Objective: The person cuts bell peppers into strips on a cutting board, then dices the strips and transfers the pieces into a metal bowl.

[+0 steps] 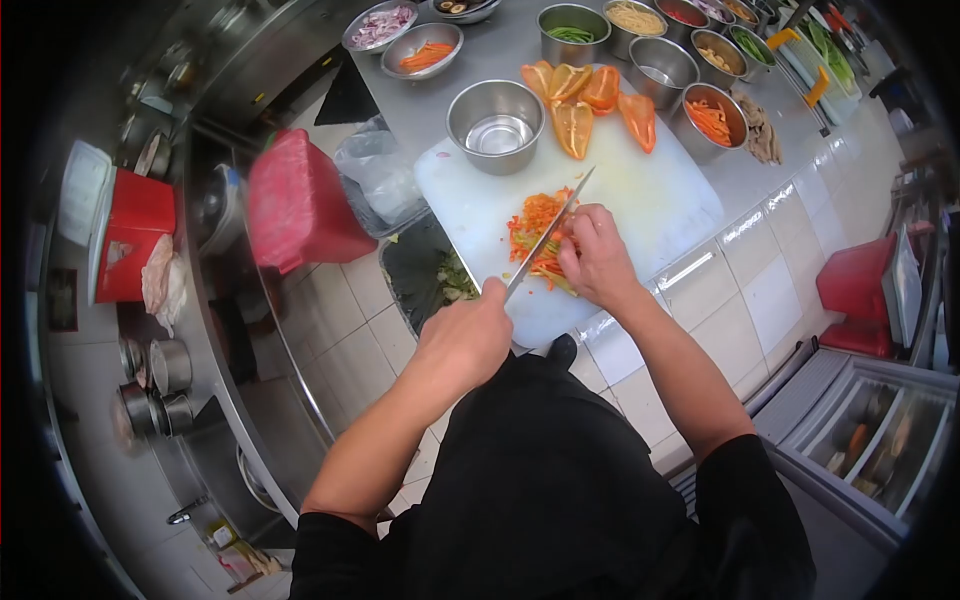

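Note:
My left hand [468, 338] is closed round the handle of a kitchen knife [545, 238]. Its blade slants up and to the right across a pile of chopped orange and red pepper [535, 212] on a white cutting board [660, 205]. My right hand [598, 257], its fingers curled, presses on pepper strips [553, 268] just right of the blade. The fingertips are partly hidden. Farther up the board lie several orange pepper pieces [573, 128], cut open, beside a steel bowl [495, 125] with nothing in it.
Steel containers with cut vegetables line the far counter, among them carrot strips [708, 122] and green pieces [572, 33]. Bowls of sliced onion [382, 25] and carrot [425, 57] stand far left. A red bin [300, 205] and a bin of scraps [430, 270] are left of the board.

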Demonstrator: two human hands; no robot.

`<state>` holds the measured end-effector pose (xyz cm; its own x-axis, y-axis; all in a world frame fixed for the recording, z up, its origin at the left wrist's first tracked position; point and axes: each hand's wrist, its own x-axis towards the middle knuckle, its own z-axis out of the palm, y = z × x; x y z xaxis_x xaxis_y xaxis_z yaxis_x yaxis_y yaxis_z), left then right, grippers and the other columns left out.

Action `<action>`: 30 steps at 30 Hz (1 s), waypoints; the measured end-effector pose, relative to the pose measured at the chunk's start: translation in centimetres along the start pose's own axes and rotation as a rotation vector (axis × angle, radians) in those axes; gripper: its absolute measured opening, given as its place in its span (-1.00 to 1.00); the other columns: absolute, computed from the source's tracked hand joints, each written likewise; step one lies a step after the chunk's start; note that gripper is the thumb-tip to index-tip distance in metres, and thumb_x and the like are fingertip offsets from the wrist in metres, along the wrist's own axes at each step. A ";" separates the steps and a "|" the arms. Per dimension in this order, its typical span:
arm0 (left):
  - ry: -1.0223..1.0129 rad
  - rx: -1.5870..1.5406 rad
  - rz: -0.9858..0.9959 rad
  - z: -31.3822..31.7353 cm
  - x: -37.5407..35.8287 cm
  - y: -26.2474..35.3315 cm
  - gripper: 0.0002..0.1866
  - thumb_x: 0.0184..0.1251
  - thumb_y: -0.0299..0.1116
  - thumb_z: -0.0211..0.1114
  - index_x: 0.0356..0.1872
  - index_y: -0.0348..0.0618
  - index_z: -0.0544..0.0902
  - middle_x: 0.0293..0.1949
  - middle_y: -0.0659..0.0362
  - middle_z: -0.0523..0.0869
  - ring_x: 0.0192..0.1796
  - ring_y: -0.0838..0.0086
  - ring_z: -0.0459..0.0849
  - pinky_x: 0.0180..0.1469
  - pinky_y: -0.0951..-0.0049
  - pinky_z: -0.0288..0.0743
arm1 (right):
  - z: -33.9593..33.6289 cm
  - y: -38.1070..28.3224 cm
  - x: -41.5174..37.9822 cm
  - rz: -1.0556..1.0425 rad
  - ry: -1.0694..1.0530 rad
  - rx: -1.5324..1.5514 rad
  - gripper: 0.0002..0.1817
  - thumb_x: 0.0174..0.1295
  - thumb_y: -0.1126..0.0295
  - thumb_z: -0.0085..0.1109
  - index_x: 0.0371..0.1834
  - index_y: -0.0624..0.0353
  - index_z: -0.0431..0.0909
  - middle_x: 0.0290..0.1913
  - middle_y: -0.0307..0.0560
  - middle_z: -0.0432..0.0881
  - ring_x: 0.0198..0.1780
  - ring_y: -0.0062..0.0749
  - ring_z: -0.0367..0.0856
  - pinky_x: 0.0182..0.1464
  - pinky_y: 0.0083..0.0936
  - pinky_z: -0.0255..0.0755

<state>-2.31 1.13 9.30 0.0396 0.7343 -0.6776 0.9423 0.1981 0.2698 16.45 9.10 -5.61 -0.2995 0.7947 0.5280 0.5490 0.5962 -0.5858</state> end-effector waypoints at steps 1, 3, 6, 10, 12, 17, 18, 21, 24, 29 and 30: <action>-0.004 0.014 0.004 0.3 -0.4 -0.2 -0.72 0.50 -0.41 -0.07 0.11 -0.31 0.41 -0.11 -0.35 0.76 0.02 -0.24 0.75 0.14 -0.17 0.54 | 0.1 0.1 -0.1 -0.009 -0.006 -0.006 -0.80 0.11 0.58 0.26 -0.18 0.21 0.56 -0.13 0.06 0.53 -0.04 0.01 0.55 0.03 -0.20 0.53; -0.005 -0.016 -0.011 2.8 2.1 -0.7 -0.71 0.50 -0.40 -0.07 0.13 -0.31 0.41 -0.10 -0.36 0.76 0.03 -0.24 0.75 0.15 -0.16 0.54 | 0.3 0.4 -0.2 0.002 -0.043 -0.017 -0.80 0.12 0.57 0.25 -0.17 0.22 0.56 -0.11 0.06 0.52 -0.03 0.01 0.55 0.04 -0.20 0.53; 0.008 -0.037 -0.011 2.5 3.6 0.2 -0.70 0.51 -0.40 -0.08 0.14 -0.32 0.41 -0.09 -0.37 0.76 0.06 -0.24 0.75 0.16 -0.15 0.54 | 0.1 0.5 0.3 0.011 -0.065 -0.007 -0.80 0.13 0.57 0.25 -0.17 0.23 0.56 -0.10 0.06 0.52 -0.02 0.01 0.55 0.06 -0.20 0.53; -0.005 -0.047 -0.022 0.5 3.0 0.6 -0.70 0.51 -0.40 -0.08 0.14 -0.32 0.42 -0.10 -0.37 0.76 0.05 -0.25 0.75 0.16 -0.14 0.55 | -0.5 -0.2 -0.1 0.042 -0.001 0.078 -0.81 0.13 0.57 0.25 -0.18 0.22 0.55 -0.12 0.04 0.53 -0.02 0.01 0.56 0.03 -0.19 0.54; -0.005 -0.045 -0.024 0.1 1.7 0.6 -0.70 0.51 -0.37 -0.04 0.13 -0.30 0.42 -0.11 -0.36 0.76 0.04 -0.27 0.74 0.16 -0.15 0.54 | -0.8 -0.3 0.0 0.025 -0.006 0.044 -0.81 0.13 0.57 0.26 -0.18 0.21 0.55 -0.13 0.03 0.54 -0.04 0.02 0.56 0.02 -0.19 0.54; 0.004 -0.053 -0.039 3.9 2.5 -0.5 -0.72 0.52 -0.31 0.02 0.10 -0.26 0.44 -0.14 -0.35 0.76 0.01 -0.30 0.72 0.14 -0.17 0.53 | -0.1 0.2 -0.5 0.004 -0.046 -0.006 -0.80 0.12 0.58 0.28 -0.19 0.20 0.55 -0.11 0.03 0.56 -0.07 0.03 0.56 0.01 -0.19 0.53; 0.000 -0.052 -0.048 3.8 2.8 -0.3 -0.71 0.53 -0.33 -0.01 0.12 -0.27 0.43 -0.13 -0.35 0.76 0.03 -0.28 0.73 0.15 -0.16 0.53 | 0.0 0.2 -0.5 0.001 -0.050 -0.007 -0.80 0.12 0.58 0.28 -0.19 0.19 0.55 -0.11 0.03 0.57 -0.08 0.03 0.56 0.00 -0.19 0.53; 0.000 -0.067 -0.049 3.1 3.9 0.4 -0.69 0.54 -0.36 -0.06 0.16 -0.29 0.42 -0.12 -0.36 0.76 0.05 -0.24 0.75 0.16 -0.14 0.54 | -0.5 0.5 -0.2 -0.001 -0.051 0.030 -0.82 0.15 0.57 0.28 -0.18 0.17 0.57 -0.10 0.03 0.58 -0.09 0.03 0.56 0.01 -0.17 0.52; 0.022 -0.102 -0.033 2.2 3.3 0.0 -0.70 0.56 -0.31 -0.03 0.14 -0.30 0.41 -0.15 -0.35 0.76 0.02 -0.25 0.74 0.14 -0.15 0.54 | -1.7 0.2 0.6 0.039 -0.026 0.043 -0.84 0.22 0.55 0.26 -0.14 0.18 0.60 -0.10 0.05 0.60 -0.08 0.04 0.56 0.05 -0.16 0.51; 0.164 -0.209 0.063 3.0 2.5 -1.7 -0.69 0.59 -0.26 0.02 0.09 -0.32 0.38 -0.25 -0.36 0.74 -0.11 -0.30 0.72 0.04 -0.20 0.52 | -1.8 4.1 3.9 0.234 -0.054 -0.001 -0.87 0.34 0.48 0.22 -0.11 0.20 0.69 -0.08 0.07 0.64 -0.04 0.06 0.58 0.11 -0.17 0.51; 0.194 -0.229 0.078 3.2 2.5 -1.8 -0.70 0.59 -0.27 0.03 0.08 -0.32 0.37 -0.27 -0.36 0.74 -0.14 -0.31 0.72 0.02 -0.22 0.52 | -1.5 5.0 4.9 0.199 -0.103 -0.054 -0.87 0.35 0.47 0.22 -0.12 0.20 0.70 -0.08 0.07 0.65 -0.04 0.06 0.58 0.11 -0.18 0.52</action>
<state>-2.87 0.55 4.91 0.0236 0.8590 -0.5114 0.8388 0.2614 0.4777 18.93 15.81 -5.00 -0.2579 0.9050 0.3383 0.6453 0.4220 -0.6368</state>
